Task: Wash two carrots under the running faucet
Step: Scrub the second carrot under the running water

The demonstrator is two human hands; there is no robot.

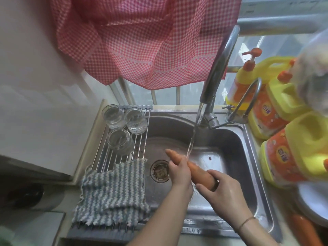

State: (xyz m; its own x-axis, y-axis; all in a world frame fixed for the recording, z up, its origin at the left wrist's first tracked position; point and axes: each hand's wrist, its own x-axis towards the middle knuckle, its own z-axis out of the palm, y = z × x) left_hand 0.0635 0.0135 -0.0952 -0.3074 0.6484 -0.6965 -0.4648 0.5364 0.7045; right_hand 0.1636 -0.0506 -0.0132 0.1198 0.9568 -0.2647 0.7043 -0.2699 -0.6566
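Orange and wet, a carrot (198,173) is lying slantwise over the steel sink (248,157), gripped at both ends. The left hand (179,172) is curling its fingers round the thinner half, with the tip poking out past them toward the drying rack (124,150). The right hand (221,192) is wrapping the thick end, thumb lying along the top. Water (192,137) is falling from the tap (220,64) and striking the carrot just beside the left hand, right between the two grips.

A second carrot (305,229) is lying on the counter at the lower right, next to a white plate (312,201) (only part of each is showing at the frame's edge). The drain (159,171) is sitting just left of the hands. On the rack three glass jars (124,128) are standing close together, and a striped knitted cloth (113,190) is draping over its near part. Yellow detergent bottles (276,110) are crowding the counter to the right of the sink, and a red checked curtain (138,41) is hanging above.
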